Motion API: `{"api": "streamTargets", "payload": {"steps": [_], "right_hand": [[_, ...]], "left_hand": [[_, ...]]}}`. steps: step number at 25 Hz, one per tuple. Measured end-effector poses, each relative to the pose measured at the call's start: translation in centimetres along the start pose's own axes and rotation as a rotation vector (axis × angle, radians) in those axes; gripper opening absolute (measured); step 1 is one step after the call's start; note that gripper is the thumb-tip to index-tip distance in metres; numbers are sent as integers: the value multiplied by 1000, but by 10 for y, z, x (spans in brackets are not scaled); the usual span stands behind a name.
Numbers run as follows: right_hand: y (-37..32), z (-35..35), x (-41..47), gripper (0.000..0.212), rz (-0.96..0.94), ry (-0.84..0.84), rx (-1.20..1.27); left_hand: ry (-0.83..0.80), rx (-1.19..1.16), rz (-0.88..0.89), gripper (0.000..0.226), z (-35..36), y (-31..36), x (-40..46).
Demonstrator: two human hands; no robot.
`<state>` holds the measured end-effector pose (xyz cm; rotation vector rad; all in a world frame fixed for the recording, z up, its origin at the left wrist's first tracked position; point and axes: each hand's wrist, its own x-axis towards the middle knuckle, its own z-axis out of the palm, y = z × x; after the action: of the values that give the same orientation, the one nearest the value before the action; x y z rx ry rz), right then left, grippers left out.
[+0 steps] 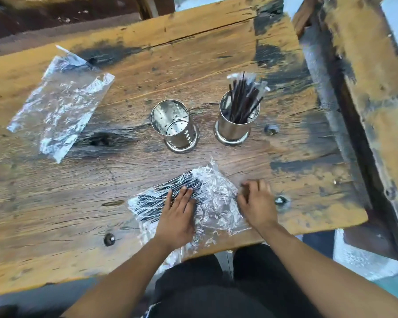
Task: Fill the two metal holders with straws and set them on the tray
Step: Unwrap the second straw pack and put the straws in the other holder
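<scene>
Two shiny perforated metal holders stand mid-table. The left holder is empty. The right holder has several dark wrapped straws standing in it. Near the front edge lies a clear plastic bag of black straws. My left hand rests flat on that bag, fingers spread over the straws. My right hand is at the bag's right end, fingers curled at the crinkled plastic; it is blurred, so its grip is unclear. No tray is in view.
An empty crumpled clear bag lies at the far left of the worn wooden table. Metal bolt heads stick up near my right hand and beside the right holder. A wooden beam runs along the right.
</scene>
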<state>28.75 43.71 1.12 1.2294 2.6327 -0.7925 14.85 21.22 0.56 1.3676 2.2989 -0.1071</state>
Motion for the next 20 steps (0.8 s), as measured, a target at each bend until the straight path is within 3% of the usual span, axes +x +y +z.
{"api": "streamTargets", "payload": {"steps": [3, 7, 12, 18, 20], "right_hand": [[0, 1, 7, 40, -122, -156, -30], [2, 3, 12, 39, -160, -197, -35], [3, -3, 20, 33, -125, -235, -21], [-2, -10, 26, 5, -66, -237, -59], [0, -11, 29, 4, -20, -254, -43]], "left_hand": [[70, -89, -38, 64, -3, 22, 9], [206, -191, -170, 65, -7, 44, 17], [51, -114, -435, 87, -2, 44, 24], [7, -120, -427, 93, 11, 32, 28], [10, -115, -420, 93, 14, 30, 28]]}}
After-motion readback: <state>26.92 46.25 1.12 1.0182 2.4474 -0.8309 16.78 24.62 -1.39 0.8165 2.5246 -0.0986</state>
